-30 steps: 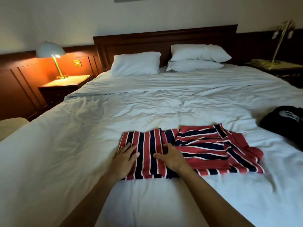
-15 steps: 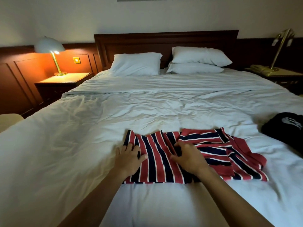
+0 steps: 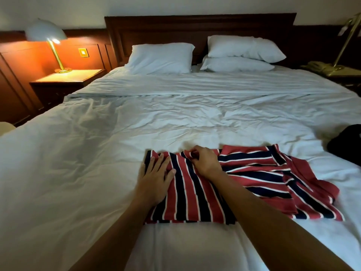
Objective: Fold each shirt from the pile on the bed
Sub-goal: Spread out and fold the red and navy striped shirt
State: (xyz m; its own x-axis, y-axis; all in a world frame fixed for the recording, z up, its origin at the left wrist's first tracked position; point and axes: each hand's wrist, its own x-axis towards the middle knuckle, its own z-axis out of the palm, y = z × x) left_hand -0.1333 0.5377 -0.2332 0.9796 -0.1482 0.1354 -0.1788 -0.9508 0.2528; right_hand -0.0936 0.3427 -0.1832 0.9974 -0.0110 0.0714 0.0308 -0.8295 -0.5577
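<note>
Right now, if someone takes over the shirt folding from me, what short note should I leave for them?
The left hand lies flat on the striped shirt, pressing its left part to the bed. The right hand pinches the shirt's far edge, fingers curled.
Done: the left part lies smooth.
Left: the right part is bunched and needs folding. A dark garment lies at the bed's right edge, perhaps next.

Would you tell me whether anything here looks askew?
Yes: the striped shirt is untidy on its right side, bunched with stripes running crosswise; the part under the left hand lies flat.
</note>
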